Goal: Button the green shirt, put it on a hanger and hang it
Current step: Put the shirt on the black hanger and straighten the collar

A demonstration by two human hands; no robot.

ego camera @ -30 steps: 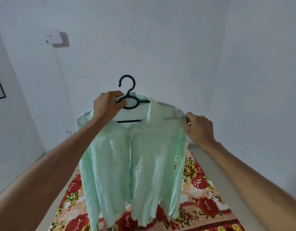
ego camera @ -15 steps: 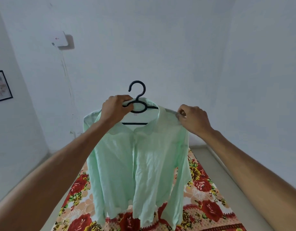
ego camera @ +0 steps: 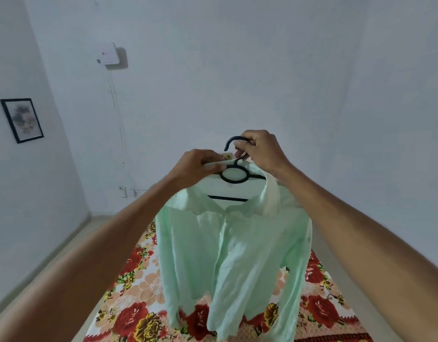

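The pale green shirt hangs buttoned on a black plastic hanger, held up in the air in front of me. My left hand grips the collar and the hanger's left shoulder bar. My right hand is closed around the hanger's hook, just above the collar. The shirt's sleeves and hem dangle over the floral sheet below. Most of the hanger's arms are hidden inside the shirt.
A red and yellow floral sheet covers the floor below. White walls stand ahead and to both sides. A small white box with a cable is fixed high on the wall. A framed picture hangs at the left.
My right hand has let go of the shirt's right shoulder and taken hold of the hanger's hook. The view has shifted, so the shirt sits lower and more to the right.
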